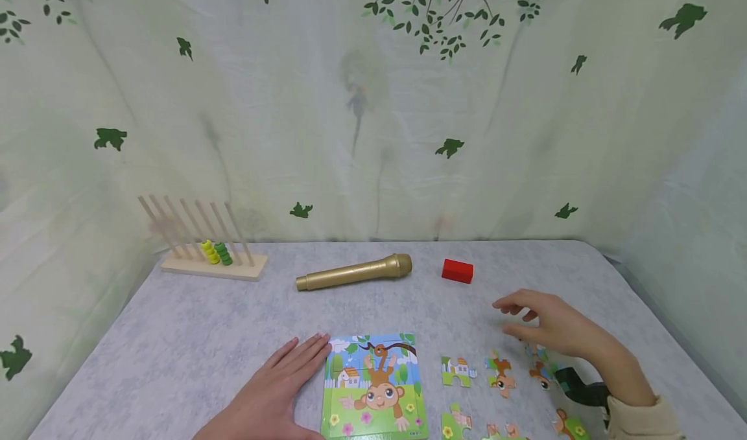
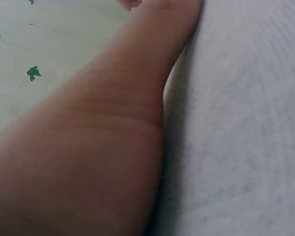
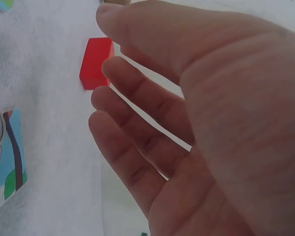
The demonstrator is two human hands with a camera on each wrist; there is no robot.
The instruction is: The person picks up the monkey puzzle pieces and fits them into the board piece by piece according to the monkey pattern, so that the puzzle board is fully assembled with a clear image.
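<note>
A square monkey-picture puzzle board (image 1: 373,420) lies at the front of the table. My left hand (image 1: 279,388) rests flat beside it, fingers straight, fingertips at the board's upper left edge. Loose jigsaw pieces are spread to the right of the board, among them a house piece (image 1: 457,370) and a monkey-face piece (image 1: 500,375). Over the far right pieces hovers my right hand (image 1: 551,323), its fingers loosely bent and holding nothing. In the right wrist view a puzzle piece (image 3: 12,162) lies left of the fingers. The left wrist view shows mostly skin and tabletop.
A red block (image 1: 458,271) lies beyond my right hand. A gold toy microphone (image 1: 354,273) lies behind the board. At the back left stands a wooden peg rack (image 1: 213,269) with yellow and green beads. Leaf-patterned cloth (image 1: 373,103) hangs behind the table.
</note>
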